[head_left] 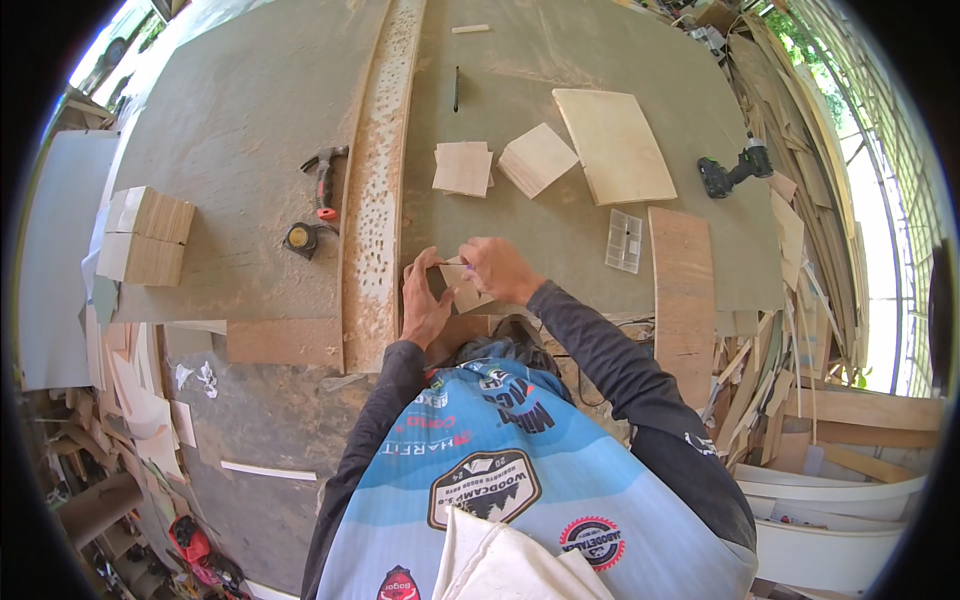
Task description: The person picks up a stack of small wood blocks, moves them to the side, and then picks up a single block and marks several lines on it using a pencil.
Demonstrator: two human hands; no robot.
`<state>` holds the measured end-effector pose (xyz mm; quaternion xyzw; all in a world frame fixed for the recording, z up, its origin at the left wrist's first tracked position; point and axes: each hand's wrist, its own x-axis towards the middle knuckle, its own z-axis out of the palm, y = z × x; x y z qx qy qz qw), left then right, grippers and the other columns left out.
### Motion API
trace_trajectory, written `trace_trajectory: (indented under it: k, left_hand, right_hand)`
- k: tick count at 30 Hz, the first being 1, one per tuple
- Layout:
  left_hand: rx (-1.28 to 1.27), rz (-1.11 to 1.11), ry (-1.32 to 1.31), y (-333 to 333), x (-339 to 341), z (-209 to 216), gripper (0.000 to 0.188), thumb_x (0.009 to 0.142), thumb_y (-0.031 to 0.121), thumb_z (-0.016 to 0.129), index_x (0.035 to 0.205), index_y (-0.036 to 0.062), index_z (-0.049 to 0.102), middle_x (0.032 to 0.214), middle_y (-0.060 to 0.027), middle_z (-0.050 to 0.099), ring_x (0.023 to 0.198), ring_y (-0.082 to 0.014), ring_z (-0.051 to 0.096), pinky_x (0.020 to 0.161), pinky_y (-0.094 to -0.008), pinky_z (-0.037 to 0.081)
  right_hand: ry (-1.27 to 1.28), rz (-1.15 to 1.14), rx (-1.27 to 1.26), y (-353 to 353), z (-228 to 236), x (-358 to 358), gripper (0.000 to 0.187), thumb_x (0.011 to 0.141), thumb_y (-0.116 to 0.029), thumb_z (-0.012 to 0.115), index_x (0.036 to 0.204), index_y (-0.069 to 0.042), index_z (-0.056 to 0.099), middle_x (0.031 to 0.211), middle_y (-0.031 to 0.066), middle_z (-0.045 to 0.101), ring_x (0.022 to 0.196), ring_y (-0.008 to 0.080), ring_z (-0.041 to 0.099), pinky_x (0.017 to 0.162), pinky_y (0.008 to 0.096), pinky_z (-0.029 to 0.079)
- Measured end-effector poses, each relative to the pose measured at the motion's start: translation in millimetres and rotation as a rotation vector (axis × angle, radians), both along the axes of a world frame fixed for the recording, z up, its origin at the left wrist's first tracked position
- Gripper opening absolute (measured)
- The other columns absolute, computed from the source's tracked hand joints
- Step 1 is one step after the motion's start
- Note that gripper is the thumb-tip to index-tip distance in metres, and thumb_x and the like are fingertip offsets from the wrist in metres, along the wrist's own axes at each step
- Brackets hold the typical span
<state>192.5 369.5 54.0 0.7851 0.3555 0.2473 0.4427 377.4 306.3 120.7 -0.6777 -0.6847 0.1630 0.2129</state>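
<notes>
At the bench's near edge, a small square wooden piece (474, 296) lies between my two hands. My left hand (425, 305) curves around its left side, thumb and fingertips against it, with a gap between thumb and forefinger. My right hand (503, 271) is closed in a pinch over the piece's far edge. A thin, dark, pencil-like stick (452, 264) runs from the right fingers toward the left fingertips. Its exact kind is too small to make out. Beyond my hands sit a low stack of square pieces (462, 168) and a taller stack of squares (538, 160).
A sawdust-covered strip (375, 200) crosses the bench. Left of it lie a hammer (323, 184), a tape measure (300, 239) and stacked wooden blocks (147, 237). To the right are a rectangular board (614, 147), a clear compartment box (624, 241), a plywood strip (682, 290) and a cordless drill (735, 168).
</notes>
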Motion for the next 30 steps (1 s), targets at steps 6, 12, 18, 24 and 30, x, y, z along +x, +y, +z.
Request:
trace_trajectory:
  k: [6,12,18,24,30]
  left_hand:
    - [-0.008,-0.003,-0.007,0,1,0,0.085,0.074,-0.005,0.081,0.149,0.0089,0.042,0.128,-0.0127,0.064,0.126,-0.0374,0.053,0.111,-0.0490,0.040]
    - [-0.002,0.003,0.002,0,1,3,0.086,0.074,-0.005,0.080,0.149,0.0068,0.041,0.127,-0.0133,0.063,0.126,-0.0381,0.053,0.112,-0.0484,0.040]
    - [-0.007,0.009,-0.007,-1,1,4,0.087,0.073,-0.005,0.081,0.149,0.0061,0.041,0.127,-0.0139,0.063,0.125,-0.0380,0.053,0.112,-0.0482,0.040]
    - [-0.009,0.013,-0.009,-1,0,4,0.088,0.073,-0.005,0.081,0.150,0.0058,0.040,0.126,-0.0146,0.063,0.125,-0.0376,0.053,0.111,-0.0486,0.040]
    - [0.035,0.029,-0.015,-1,2,1,0.089,0.073,-0.003,0.083,0.150,0.0062,0.040,0.123,-0.0138,0.065,0.123,-0.0361,0.055,0.110,-0.0470,0.042]
  right_hand:
    - [-0.173,0.159,-0.113,22,-4,39,0.022,0.082,-0.019,0.082,0.093,-0.005,0.067,0.096,0.0112,0.069,0.090,0.0356,0.070,0.076,0.0463,0.056]
    - [-0.265,0.249,-0.106,39,2,51,0.021,0.082,-0.019,0.081,0.091,-0.007,0.066,0.094,0.0099,0.069,0.088,0.0340,0.072,0.074,0.0451,0.057]
    - [-0.374,0.327,-0.028,51,7,50,0.021,0.081,-0.017,0.080,0.088,-0.006,0.064,0.093,0.0096,0.068,0.085,0.0323,0.073,0.071,0.0438,0.059]
    - [-0.455,0.415,-0.018,64,19,47,0.016,0.082,-0.012,0.075,0.092,-0.005,0.067,0.095,0.0113,0.068,0.088,0.0308,0.075,0.074,0.0429,0.061]
    - [-0.501,0.462,0.076,71,13,47,0.019,0.080,-0.011,0.076,0.093,-0.005,0.064,0.093,0.0077,0.064,0.089,0.0278,0.072,0.074,0.0412,0.060]
